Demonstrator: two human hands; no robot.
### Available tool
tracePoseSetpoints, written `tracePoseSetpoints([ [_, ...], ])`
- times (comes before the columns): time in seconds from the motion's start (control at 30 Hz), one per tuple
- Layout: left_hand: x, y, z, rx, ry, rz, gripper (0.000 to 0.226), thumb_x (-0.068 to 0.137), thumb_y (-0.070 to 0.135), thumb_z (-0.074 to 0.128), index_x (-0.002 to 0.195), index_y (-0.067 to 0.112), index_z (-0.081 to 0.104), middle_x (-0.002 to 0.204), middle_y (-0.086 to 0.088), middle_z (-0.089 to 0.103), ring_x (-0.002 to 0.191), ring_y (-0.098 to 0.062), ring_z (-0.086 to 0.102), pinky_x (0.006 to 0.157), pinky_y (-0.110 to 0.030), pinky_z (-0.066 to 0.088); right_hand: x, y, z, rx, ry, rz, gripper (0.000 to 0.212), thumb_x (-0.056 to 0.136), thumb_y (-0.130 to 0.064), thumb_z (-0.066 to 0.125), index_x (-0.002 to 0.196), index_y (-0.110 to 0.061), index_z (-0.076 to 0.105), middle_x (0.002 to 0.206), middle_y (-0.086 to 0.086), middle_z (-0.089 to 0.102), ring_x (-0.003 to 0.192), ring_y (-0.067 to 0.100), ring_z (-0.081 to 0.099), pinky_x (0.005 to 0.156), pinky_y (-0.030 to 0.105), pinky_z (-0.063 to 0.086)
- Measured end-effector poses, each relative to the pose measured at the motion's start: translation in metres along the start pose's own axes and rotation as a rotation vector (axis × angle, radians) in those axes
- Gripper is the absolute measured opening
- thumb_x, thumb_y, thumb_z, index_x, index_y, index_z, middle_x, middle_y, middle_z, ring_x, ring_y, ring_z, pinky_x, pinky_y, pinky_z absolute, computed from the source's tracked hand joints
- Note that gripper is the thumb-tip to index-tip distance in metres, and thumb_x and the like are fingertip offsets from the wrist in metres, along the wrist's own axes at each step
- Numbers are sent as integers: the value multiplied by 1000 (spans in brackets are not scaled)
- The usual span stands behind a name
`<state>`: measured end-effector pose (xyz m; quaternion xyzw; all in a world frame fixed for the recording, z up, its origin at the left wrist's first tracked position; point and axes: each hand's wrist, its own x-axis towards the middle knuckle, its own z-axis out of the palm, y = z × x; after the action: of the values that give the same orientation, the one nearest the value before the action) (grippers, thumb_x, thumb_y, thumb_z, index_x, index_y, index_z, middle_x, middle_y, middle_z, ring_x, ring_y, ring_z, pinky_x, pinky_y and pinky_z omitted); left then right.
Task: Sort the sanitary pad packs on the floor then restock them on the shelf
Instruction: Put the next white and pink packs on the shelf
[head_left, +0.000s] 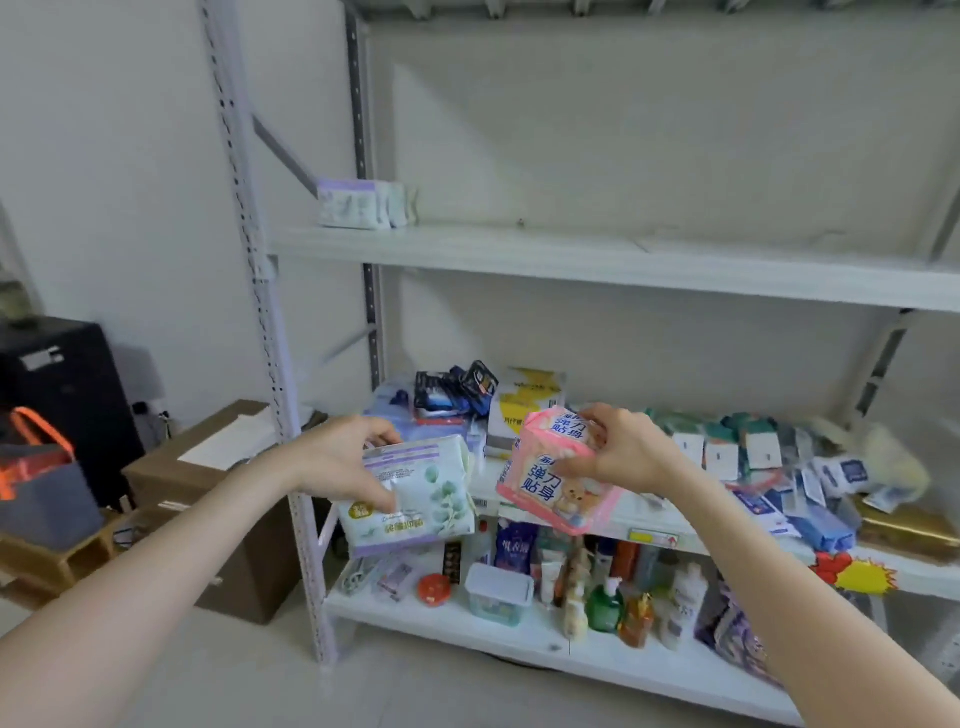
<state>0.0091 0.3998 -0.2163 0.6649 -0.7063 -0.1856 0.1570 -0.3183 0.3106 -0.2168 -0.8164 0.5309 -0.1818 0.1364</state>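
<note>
White metal shelving fills the wall in front of you, and it serves as the landmark for everything else. Your left hand holds a white-and-lavender sanitary pad pack printed with green leaves; the fingers are clenched around its left end, thumb across the front. Your right hand grips a pink sanitary pad pack with blue lettering and a small cartoon animal, fingers closed over its upper right corner. Both packs hang in the air in front of the shelving's middle tier, the pink one just right of the white one, apart from it.

On the upper tier, at its far left against the upright, stand a few pale lavender packs; the rest of that board is bare. The middle tier behind your hands carries a loose heap: dark blue packs, a white-and-yellow box, teal-and-white packs, and blue-and-white sachets spilling to the right. The bottom tier holds bottles, a clear lidded tub, a green pump bottle and a small red round tin.

Left of the shelving sit brown cardboard boxes, a grey bag with orange handles and a black cabinet.
</note>
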Motion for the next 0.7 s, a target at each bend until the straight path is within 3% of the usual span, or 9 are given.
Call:
tracePoseSetpoints([
  [0.2, 2, 16, -71, 14, 66, 35, 60, 48, 45, 85, 101, 42, 57, 105, 23, 61, 92, 6, 62, 78, -22, 54, 30, -40, -50, 2, 53, -104, 78, 59, -63, 75, 125, -25, 54, 100, -9, 67, 85, 13, 67, 78, 37, 58],
  [0.3, 2, 15, -101, 15, 102, 48, 58, 52, 42, 87, 102, 41, 59, 105, 22, 62, 91, 4, 63, 75, -20, 54, 48, -58, -62, -19, 94, -150, 83, 58, -66, 75, 127, -25, 54, 105, -8, 66, 91, 15, 65, 84, 40, 55],
  [0.43, 12, 4, -141, 27, 166, 67, 53, 57, 35, 89, 101, 38, 59, 107, 18, 62, 95, -1, 63, 83, -27, 56, 79, -82, -74, -20, 102, -185, 91, 55, -69, 74, 131, -24, 51, 108, -7, 67, 93, 16, 65, 86, 40, 55],
  [0.6, 42, -24, -194, 27, 209, 82, 54, 60, 29, 90, 105, 32, 61, 105, 18, 62, 90, -1, 65, 73, -17, 54, 124, -111, -78, 24, 119, -207, 94, 50, -71, 73, 128, -24, 51, 103, -9, 65, 86, 11, 66, 78, 37, 57],
  [0.7, 67, -43, -227, 22, 197, 98, 52, 59, 27, 90, 103, 30, 63, 104, 14, 66, 84, -3, 69, 70, -20, 56, 155, -127, -77, 65, 166, -205, 100, 44, -74, 73, 127, -22, 52, 103, -8, 65, 85, 9, 65, 71, 29, 55],
])
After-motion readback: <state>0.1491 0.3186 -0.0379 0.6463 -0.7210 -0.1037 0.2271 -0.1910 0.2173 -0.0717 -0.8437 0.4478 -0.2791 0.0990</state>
